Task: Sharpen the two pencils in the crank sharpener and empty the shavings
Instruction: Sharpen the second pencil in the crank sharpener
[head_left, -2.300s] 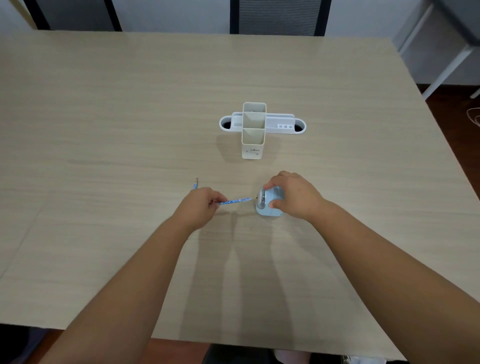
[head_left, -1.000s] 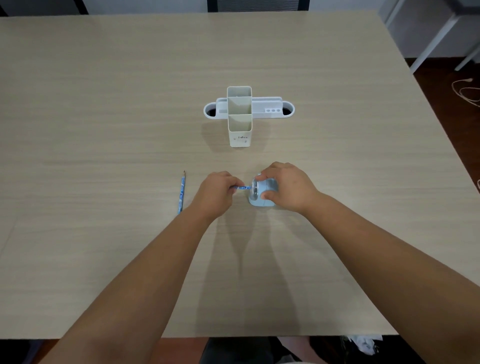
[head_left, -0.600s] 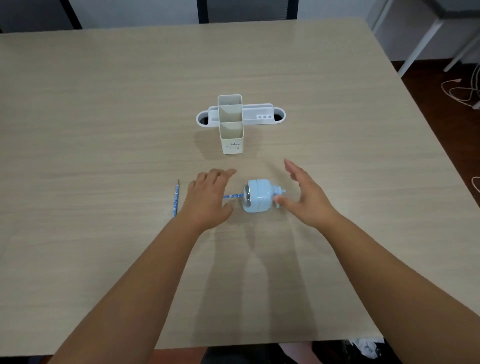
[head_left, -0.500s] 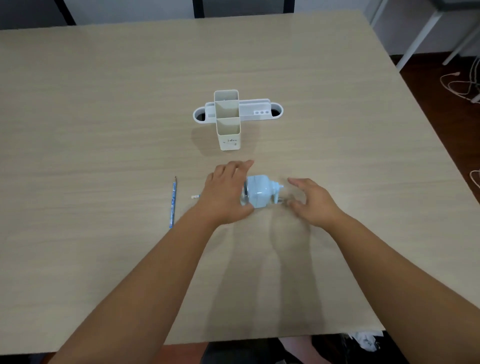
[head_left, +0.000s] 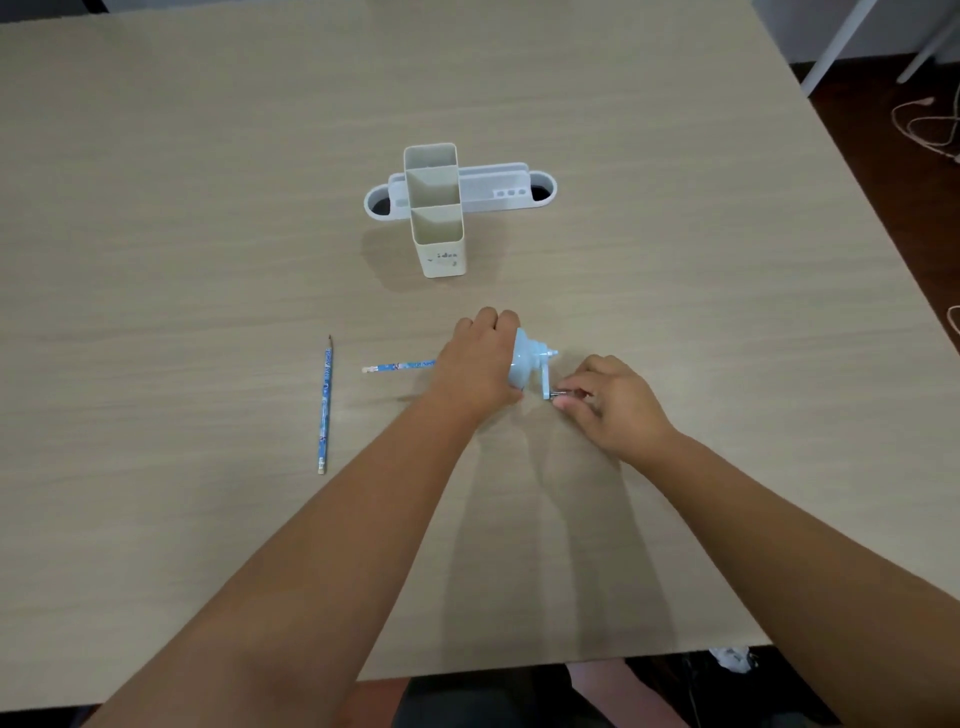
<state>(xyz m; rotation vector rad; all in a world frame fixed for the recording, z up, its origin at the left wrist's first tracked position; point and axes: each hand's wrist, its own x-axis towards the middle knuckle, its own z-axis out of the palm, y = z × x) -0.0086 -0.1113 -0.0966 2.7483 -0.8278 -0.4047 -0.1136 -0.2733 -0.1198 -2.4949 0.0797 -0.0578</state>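
A small light-blue crank sharpener (head_left: 525, 364) lies on the wooden table (head_left: 208, 208) near its middle. My left hand (head_left: 480, 364) is clasped over its left side and hides most of the body. A blue patterned pencil (head_left: 397, 366) sticks out leftward from under that hand, its tip end hidden. My right hand (head_left: 610, 397) pinches the knob of the crank handle (head_left: 549, 384) on the sharpener's right side. A second blue pencil (head_left: 325, 405) lies loose to the left, its point away from me.
A white desk organiser (head_left: 441, 208) with upright square compartments and a low tray stands behind the sharpener. The table's right edge runs diagonally past white furniture legs (head_left: 831, 47) and cables (head_left: 930, 124) on the dark floor.
My left hand let go of the pencil and closed over the sharpener body. My right hand left the body, moved to its right side and took the crank knob.
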